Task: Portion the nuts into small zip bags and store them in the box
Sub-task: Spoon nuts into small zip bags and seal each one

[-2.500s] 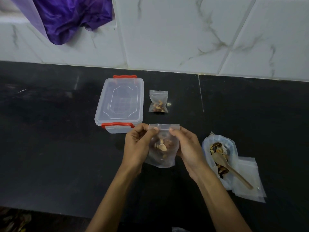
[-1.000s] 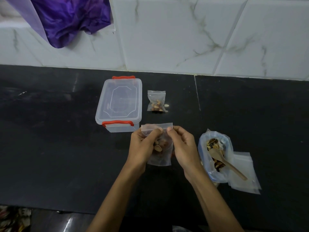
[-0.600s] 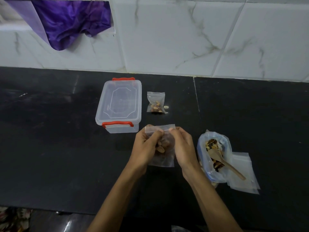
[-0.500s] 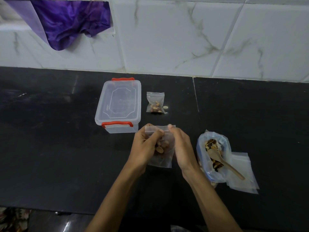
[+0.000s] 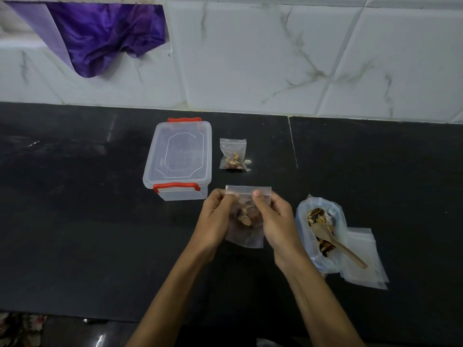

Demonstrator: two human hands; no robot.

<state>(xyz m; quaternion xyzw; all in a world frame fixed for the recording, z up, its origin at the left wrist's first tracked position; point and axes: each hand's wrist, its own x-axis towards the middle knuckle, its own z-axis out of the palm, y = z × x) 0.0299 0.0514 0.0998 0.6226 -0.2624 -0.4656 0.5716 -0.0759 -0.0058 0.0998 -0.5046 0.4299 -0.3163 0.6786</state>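
Note:
Both hands hold a small clear zip bag (image 5: 246, 236) with nuts in it, just above the black counter. My left hand (image 5: 217, 220) pinches the left end of the bag's top strip, and my right hand (image 5: 274, 222) pinches the strip near its middle. A second small zip bag (image 5: 233, 154) with nuts lies flat further back. To its left stands the clear plastic box (image 5: 179, 160), lid on, with red latches. At the right an open blue-tinted bag of nuts (image 5: 319, 231) holds a wooden spoon (image 5: 335, 240).
Several empty zip bags (image 5: 363, 259) lie stacked under and right of the nut bag. A loose nut (image 5: 248, 161) lies beside the far bag. A purple cloth (image 5: 105, 33) hangs over the white tiled wall. The counter's front edge (image 5: 75, 315) runs near the bottom.
My hands stay on the bag's top strip; the fingers have slid along it, the right thumb now near its middle. The view has tilted slightly.

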